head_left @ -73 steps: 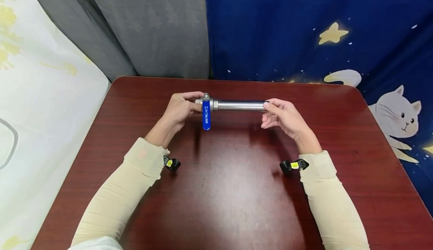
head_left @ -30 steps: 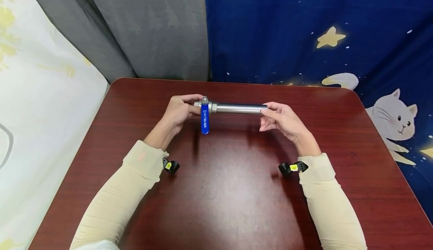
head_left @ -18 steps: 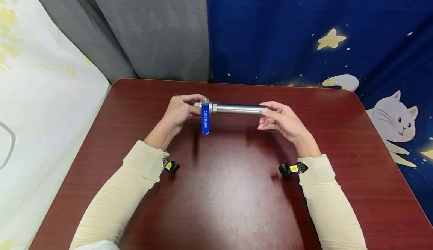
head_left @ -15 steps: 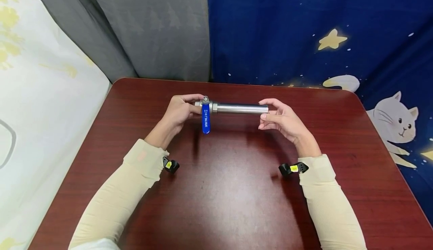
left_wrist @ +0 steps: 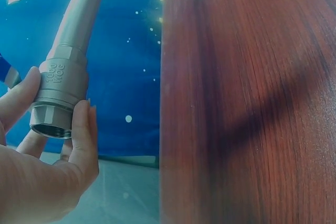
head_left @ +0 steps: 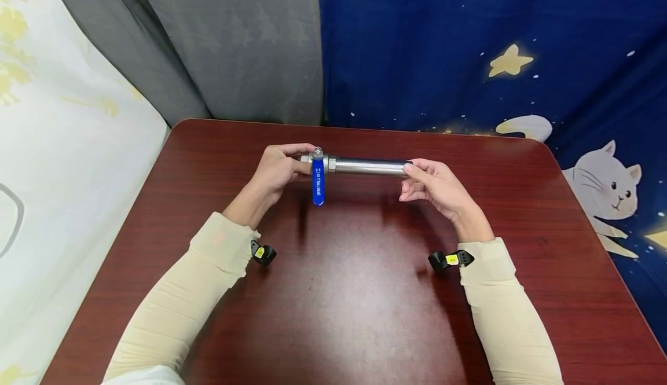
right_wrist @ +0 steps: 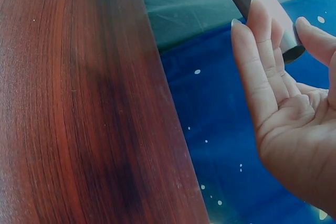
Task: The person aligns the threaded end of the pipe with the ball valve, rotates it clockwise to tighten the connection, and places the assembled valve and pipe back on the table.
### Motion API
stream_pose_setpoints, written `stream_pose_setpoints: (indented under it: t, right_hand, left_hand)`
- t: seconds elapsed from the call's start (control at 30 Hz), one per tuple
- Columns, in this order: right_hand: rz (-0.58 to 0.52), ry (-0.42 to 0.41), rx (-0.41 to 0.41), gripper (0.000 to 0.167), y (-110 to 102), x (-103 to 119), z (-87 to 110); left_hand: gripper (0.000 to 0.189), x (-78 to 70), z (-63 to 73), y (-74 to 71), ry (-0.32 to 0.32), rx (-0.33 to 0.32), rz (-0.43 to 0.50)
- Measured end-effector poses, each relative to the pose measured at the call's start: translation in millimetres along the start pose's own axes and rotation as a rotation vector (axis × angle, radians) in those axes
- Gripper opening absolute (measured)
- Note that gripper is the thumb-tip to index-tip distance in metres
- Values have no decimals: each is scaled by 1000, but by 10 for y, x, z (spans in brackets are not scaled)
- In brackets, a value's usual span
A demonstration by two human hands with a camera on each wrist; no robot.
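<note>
A steel ball valve (head_left: 332, 164) is held level above the table, with a shiny metal pipe (head_left: 367, 167) running rightward from its hex end. Its blue lever handle (head_left: 318, 183) points toward me and bears white lettering. My left hand (head_left: 275, 171) grips the valve body between thumb and fingers. In the left wrist view, the threaded open end of the valve (left_wrist: 51, 121) faces the palm. At the pipe's free end, my right hand (head_left: 440, 185) pinches the tube, thumb on the near side. The pipe's hollow end (right_wrist: 293, 53) shows between thumb and fingers in the right wrist view.
A dark red wooden table (head_left: 344, 292) lies below both hands. Behind it hang a grey curtain (head_left: 234, 43) and a blue curtain (head_left: 406, 43) with stars and a cat. Small black wrist cameras (head_left: 263, 254) sit at both cuffs. White patterned cloth (head_left: 78, 159) borders the left.
The right thumb and fingers rolled along the pipe's end, the thumb dropping lower and fingers loosening half a second ago, then rising onto the pipe again. The left hand keeps its hold on the valve.
</note>
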State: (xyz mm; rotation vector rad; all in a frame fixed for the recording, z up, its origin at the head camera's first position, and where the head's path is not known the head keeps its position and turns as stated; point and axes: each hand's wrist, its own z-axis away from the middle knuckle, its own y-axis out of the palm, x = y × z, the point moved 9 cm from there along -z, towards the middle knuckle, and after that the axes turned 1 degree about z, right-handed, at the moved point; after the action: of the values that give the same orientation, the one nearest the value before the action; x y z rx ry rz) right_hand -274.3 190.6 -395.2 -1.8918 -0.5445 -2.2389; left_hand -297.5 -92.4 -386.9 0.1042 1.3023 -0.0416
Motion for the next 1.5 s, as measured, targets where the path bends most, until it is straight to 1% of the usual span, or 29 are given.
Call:
stream_pose_setpoints:
  t: [0.2,0.27,0.37,0.47,0.7,0.93,1.27,1.33,1.5]
  right_hand:
    - [-21,-21,-6,21,-7,19,-13]
    - [-17,-41,5,24,4,35,-14]
    - [-6,-70,23,32,21,61,-13]
    - [3,-87,26,37,18,66,-17]
    - [2,-64,7,28,-5,31,-32]
    - [0,-56,19,24,14,43,-18]
    - [10,-55,25,15,45,21,-18]
    - [7,-46,29,15,51,7,-29]
    - [-8,-17,34,16,53,-34,-46]
  left_hand:
    - [35,-11,0,-1,-3,-3,-10]
    - [35,-8,-7,5,-7,-1,-8]
    - [36,-2,-13,8,-15,-3,-17]
    - [36,2,-18,8,-18,-5,-21]
    - [36,3,-27,10,-8,-5,-8]
    - [38,9,-15,-6,-6,-15,-3]
    - [42,-5,-15,-11,29,0,27]
    - [41,1,-18,-23,31,-8,24]
    - [39,-3,-23,-22,48,-1,-17]
